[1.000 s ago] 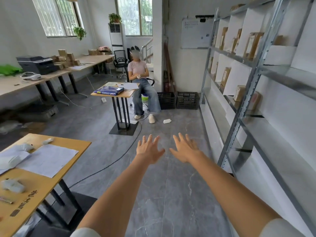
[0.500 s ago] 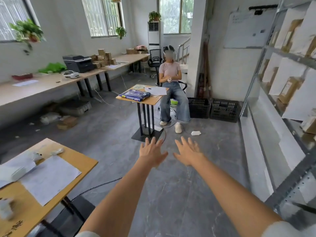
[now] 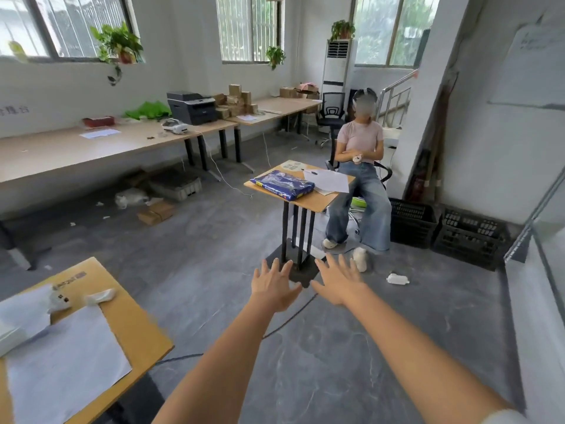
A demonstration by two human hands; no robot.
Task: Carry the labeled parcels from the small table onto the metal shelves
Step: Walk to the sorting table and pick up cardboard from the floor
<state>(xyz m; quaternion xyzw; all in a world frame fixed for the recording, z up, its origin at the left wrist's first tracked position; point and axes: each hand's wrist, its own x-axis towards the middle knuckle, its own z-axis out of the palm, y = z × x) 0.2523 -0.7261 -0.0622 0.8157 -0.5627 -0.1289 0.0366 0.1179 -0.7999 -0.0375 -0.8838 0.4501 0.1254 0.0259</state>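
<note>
My left hand [image 3: 273, 287] and my right hand [image 3: 337, 283] are stretched out in front of me, side by side, fingers spread and empty. Ahead stands the small table [image 3: 324, 205] on black legs, a few steps away. On it lie a blue plastic-wrapped parcel [image 3: 282, 185] and white papers [image 3: 328, 180]. Only the edge of the metal shelves [image 3: 538, 215] shows at the far right.
A person [image 3: 360, 179] sits on a chair just behind the small table. Two black crates [image 3: 443, 229] stand by the right wall. A wooden desk [image 3: 131, 325] with papers is near my left. Long desks with a printer [image 3: 191, 107] and small boxes line the left wall. A cable runs across the floor.
The view has swung left, away from the shelves, and the small table has come nearer and more central. My hands stay spread and empty.
</note>
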